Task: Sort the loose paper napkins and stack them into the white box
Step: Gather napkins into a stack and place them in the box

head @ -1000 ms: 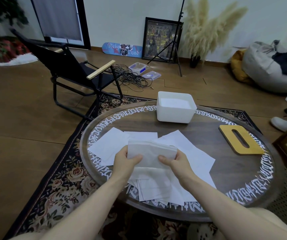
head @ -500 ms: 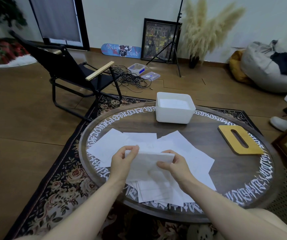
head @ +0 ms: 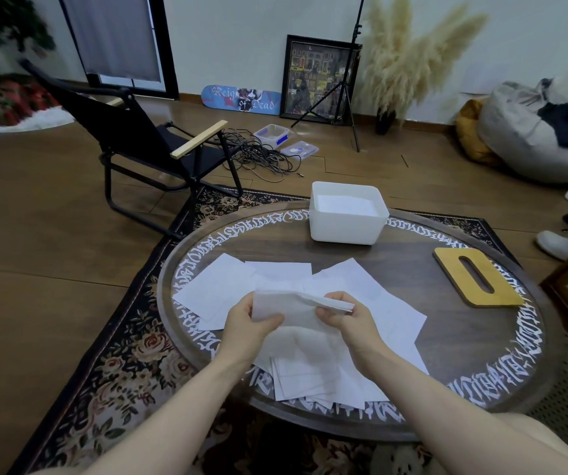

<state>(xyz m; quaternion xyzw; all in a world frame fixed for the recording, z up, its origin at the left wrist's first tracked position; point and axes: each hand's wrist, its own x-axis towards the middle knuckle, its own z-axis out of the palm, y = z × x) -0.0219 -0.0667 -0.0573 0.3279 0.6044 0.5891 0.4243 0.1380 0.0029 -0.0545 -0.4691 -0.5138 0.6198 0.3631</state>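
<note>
Both my hands hold a small stack of white napkins (head: 298, 308) just above the near half of the round table. My left hand (head: 250, 323) grips its left end, thumb on top. My right hand (head: 347, 318) pinches its right end, where the top sheets curl up. Several loose napkins (head: 361, 289) lie spread under and around my hands, some overhanging the near edge. The white box (head: 346, 226) stands at the table's far side with white napkins inside it.
A yellow wooden lid with a slot (head: 478, 277) lies on the right of the dark round table (head: 413, 337). A black folding chair (head: 159, 145) stands beyond the table on the left. Cables and plastic boxes lie on the floor behind.
The stack first dropped closer to the table. My left thumb went from over its top edge back onto its face, and its right end now curls up.
</note>
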